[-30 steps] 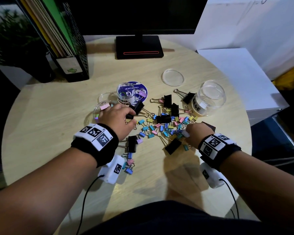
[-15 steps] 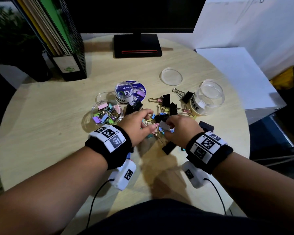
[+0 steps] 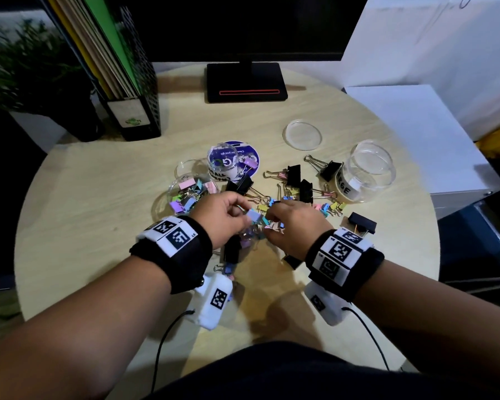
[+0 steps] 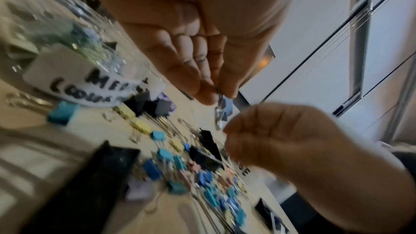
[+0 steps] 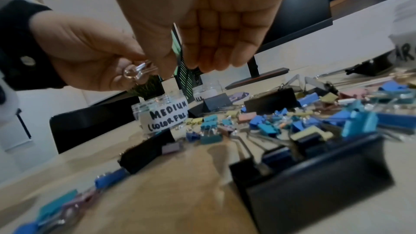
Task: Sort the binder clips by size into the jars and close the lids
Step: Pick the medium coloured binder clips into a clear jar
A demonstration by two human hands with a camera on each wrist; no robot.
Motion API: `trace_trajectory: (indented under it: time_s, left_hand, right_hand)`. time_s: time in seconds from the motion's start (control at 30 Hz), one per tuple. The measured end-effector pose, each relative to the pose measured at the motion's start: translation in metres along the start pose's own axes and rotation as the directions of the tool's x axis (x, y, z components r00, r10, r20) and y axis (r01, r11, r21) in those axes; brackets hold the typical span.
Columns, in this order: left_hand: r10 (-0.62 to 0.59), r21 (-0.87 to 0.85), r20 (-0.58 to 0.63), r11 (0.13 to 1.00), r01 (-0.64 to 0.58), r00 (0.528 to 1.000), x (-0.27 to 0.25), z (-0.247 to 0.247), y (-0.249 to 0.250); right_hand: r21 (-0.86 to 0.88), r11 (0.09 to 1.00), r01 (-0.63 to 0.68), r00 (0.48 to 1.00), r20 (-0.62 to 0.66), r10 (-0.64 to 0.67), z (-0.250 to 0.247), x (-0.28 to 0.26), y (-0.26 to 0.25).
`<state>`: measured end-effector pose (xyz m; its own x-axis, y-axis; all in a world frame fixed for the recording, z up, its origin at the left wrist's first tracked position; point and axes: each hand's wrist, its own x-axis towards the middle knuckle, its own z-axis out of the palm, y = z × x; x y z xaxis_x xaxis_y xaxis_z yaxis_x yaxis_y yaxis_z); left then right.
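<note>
Above the pile of binder clips (image 3: pixel 300 197) my two hands meet. My left hand (image 3: pixel 240 210) pinches a lilac-blue medium clip (image 3: pixel 254 218) by its wire handles (image 4: pixel 219 111). The curled fingers of my right hand (image 3: pixel 272 217) hold the same clip's body from the other side. A pink clip (image 3: pixel 275 225) shows just under my right fingers. The open jar marked MEDIUM COLORFUL (image 3: pixel 191 194) holds several coloured clips, to the left of my left hand. The small jar (image 3: pixel 223 166) stands behind it. At the right the large jar (image 3: pixel 364 174) lies on its side.
A clear lid (image 3: pixel 303 137) lies behind the pile, a smaller one (image 3: pixel 189 168) beside the medium jar. Large black clips (image 3: pixel 362 223) lie around my hands. A monitor base (image 3: pixel 246 82) and a black file holder (image 3: pixel 133 111) stand at the back of the round table (image 3: pixel 84 226).
My right hand lifted a clip from the pile and brought it left. My left hand left the medium jar and came right to meet it. Both now hold the clip above the pile.
</note>
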<state>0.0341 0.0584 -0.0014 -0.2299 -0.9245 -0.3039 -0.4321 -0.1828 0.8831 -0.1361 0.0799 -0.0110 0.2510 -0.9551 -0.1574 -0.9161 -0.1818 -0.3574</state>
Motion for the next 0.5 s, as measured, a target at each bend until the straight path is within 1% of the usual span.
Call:
trace_trajectory:
  time_s: [0.1,0.17,0.27,0.3,0.33,0.37,0.4,0.5]
  left_hand:
    - [-0.014,0.033,-0.113,0.999,0.018,0.993,0.001,-0.019,-0.008]
    - [-0.035,0.025,-0.219,0.999,0.042,0.975,0.002,-0.031,-0.013]
    - [-0.064,-0.013,-0.339,0.998,0.063,0.938,0.006,-0.046,-0.015]
    - [-0.041,0.066,-0.377,0.995,0.071,0.925,0.009,-0.051,-0.019]
    - [-0.005,0.193,-0.412,0.977,0.093,0.911,0.012,-0.057,-0.022]
    - [0.025,0.303,-0.440,0.945,0.123,0.898,0.015,-0.062,-0.026]
    - [0.035,0.369,-0.463,0.916,0.157,0.885,0.017,-0.067,-0.030]
    - [-0.048,0.445,-0.477,0.848,0.288,0.878,0.023,-0.072,-0.040]
  right_hand:
    - [-0.177,0.984,-0.026,0.986,0.160,0.055,0.006,-0.003,0.006]
    - [-0.237,0.971,-0.042,0.962,0.251,0.103,0.012,-0.007,0.011]
    - [-0.287,0.958,-0.024,0.942,0.315,0.118,0.020,-0.010,0.013]
    - [-0.290,0.957,-0.019,0.941,0.318,0.116,0.021,-0.010,0.013]
    - [-0.292,0.956,-0.016,0.941,0.319,0.113,0.021,-0.010,0.013]
    - [-0.295,0.955,-0.014,0.941,0.319,0.112,0.020,-0.009,0.013]
    - [-0.298,0.954,-0.014,0.940,0.322,0.115,0.020,-0.009,0.012]
    - [-0.300,0.954,-0.009,0.936,0.333,0.114,0.021,-0.009,0.012]
